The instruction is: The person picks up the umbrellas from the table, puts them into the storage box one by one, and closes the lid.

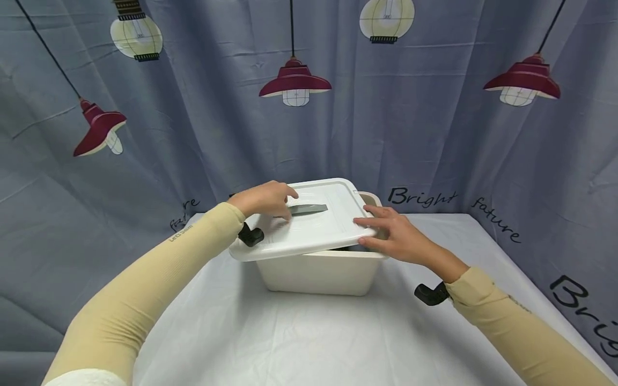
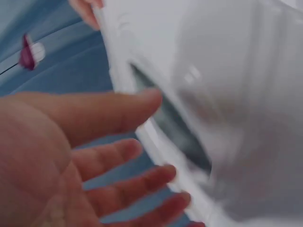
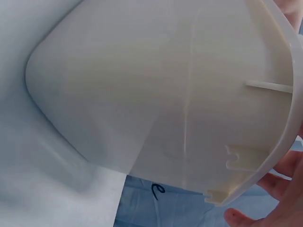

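A white lid [image 1: 328, 230] lies askew and tilted on a cream-white plastic bin [image 1: 318, 273]. Its left end overhangs the bin, and a gap shows at the right, with something dark just visible inside. My left hand [image 1: 267, 199] is over the lid's left part; in the left wrist view its thumb and fingers [image 2: 128, 189] are spread at the lid's edge. Beside the thumb is a grey, pointed, blade-like shape [image 1: 310, 209]; whether it is an object or part of the lid, I cannot tell. My right hand [image 1: 398, 236] touches the lid's right edge with extended fingers, near the bin's rim [image 3: 284, 142].
A white cloth covers the table [image 1: 314, 338] under the bin. Behind and at both sides hangs a blue-grey curtain [image 1: 217, 123] printed with lamps and lettering. Black curved pieces [image 1: 431, 294] sit at both wrists.
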A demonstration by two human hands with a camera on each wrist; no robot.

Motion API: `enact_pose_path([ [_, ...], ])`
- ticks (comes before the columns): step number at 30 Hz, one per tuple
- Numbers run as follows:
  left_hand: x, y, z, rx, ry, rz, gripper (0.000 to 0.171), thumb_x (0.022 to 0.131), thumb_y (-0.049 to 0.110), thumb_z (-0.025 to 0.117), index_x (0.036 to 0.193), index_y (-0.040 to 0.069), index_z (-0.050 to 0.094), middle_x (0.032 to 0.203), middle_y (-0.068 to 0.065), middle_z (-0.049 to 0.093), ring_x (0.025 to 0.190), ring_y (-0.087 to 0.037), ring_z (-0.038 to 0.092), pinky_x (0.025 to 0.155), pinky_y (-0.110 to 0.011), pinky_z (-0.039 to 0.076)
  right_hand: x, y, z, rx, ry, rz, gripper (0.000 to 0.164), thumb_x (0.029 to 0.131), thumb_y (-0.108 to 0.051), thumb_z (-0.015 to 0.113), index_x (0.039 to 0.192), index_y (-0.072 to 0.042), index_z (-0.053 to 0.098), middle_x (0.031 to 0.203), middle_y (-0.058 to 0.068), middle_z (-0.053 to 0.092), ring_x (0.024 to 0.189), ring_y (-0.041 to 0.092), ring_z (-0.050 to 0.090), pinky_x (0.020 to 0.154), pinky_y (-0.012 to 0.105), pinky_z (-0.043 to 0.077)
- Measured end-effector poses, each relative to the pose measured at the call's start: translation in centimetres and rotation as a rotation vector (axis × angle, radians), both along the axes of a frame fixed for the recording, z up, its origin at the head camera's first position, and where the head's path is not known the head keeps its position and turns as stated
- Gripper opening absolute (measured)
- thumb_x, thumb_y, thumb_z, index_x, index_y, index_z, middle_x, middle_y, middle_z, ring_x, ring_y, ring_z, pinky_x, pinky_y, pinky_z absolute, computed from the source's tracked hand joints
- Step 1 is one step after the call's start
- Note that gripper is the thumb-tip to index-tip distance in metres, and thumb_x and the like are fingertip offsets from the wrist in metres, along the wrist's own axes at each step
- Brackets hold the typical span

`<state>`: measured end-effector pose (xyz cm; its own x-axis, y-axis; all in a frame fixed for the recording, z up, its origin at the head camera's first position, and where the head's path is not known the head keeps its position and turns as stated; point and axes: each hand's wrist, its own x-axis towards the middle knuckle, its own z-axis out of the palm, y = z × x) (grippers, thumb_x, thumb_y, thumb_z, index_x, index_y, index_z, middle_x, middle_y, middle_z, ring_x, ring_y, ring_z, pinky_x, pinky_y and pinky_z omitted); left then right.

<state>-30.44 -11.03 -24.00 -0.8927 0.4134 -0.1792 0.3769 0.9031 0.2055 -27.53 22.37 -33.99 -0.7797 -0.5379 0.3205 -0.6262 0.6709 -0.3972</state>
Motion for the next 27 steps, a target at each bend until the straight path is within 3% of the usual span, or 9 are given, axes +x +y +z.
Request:
enact_pose_path([
  [3, 1.5, -2.3, 0.8, -0.007, -0.009, 0.087, 0.072, 0.089, 0.036, 0.071, 0.153, 0.017, 0.045, 0.152, -0.012, 0.048, 0.142, -0.028, 0.042, 0.113, -0.05, 0.036, 0.1, -0.1, 0.0, 0.017, 0.007, -0.016, 0.057, 0.09, -0.048, 0.072, 0.141, -0.025, 0.062, 0.16, 0.013, 0.039, 0.147, 0.045, 0.028, 0.11, 0.07, 0.025],
  [6, 3.0, -5.0, 0.8, -0.02, -0.01, 0.152, 0.078, 0.089, 0.046, 0.07, 0.155, 0.015, 0.041, 0.159, -0.013, 0.039, 0.149, -0.034, 0.032, 0.115, -0.057, 0.031, 0.1, -0.1, 0.1, 0.029, 0.004, -0.026, 0.057, 0.09, -0.05, 0.071, 0.141, -0.027, 0.061, 0.16, 0.013, 0.039, 0.147, 0.046, 0.029, 0.11, 0.07, 0.025],
  [12, 4.7, -8.7, -1.1, -0.018, -0.065, 0.171, 0.088, 0.088, 0.056, 0.067, 0.155, 0.007, 0.038, 0.158, -0.017, 0.04, 0.145, -0.037, 0.038, 0.113, -0.057, 0.033, 0.4, -0.1, 0.3, 0.048, -0.008, -0.054, 0.058, 0.09, -0.052, 0.07, 0.142, -0.028, 0.06, 0.16, 0.012, 0.039, 0.146, 0.044, 0.032, 0.109, 0.069, 0.029],
  [17, 4.4, -9.3, -2.6, 0.023, -0.072, 0.163, 0.087, 0.09, 0.059, 0.064, 0.154, 0.006, 0.04, 0.157, -0.019, 0.04, 0.144, -0.038, 0.039, 0.112, -0.058, 0.035, 1.0, 0.0, 0.3, 0.086, 0.022, -0.089, 0.058, 0.09, -0.056, 0.068, 0.141, -0.029, 0.061, 0.158, 0.013, 0.042, 0.143, 0.043, 0.036, 0.108, 0.069, 0.03],
  [27, 2.5, -9.4, -3.4, 0.064, -0.044, 0.137, 0.08, 0.093, 0.052, 0.063, 0.155, 0.007, 0.039, 0.159, -0.019, 0.037, 0.146, -0.04, 0.035, 0.113, -0.059, 0.033, 2.4, -0.4, 0.3, 0.146, 0.161, -0.168, 0.054, 0.091, -0.058, 0.065, 0.136, -0.029, 0.065, 0.149, 0.019, 0.051, 0.135, 0.043, 0.046, 0.104, 0.066, 0.034],
])
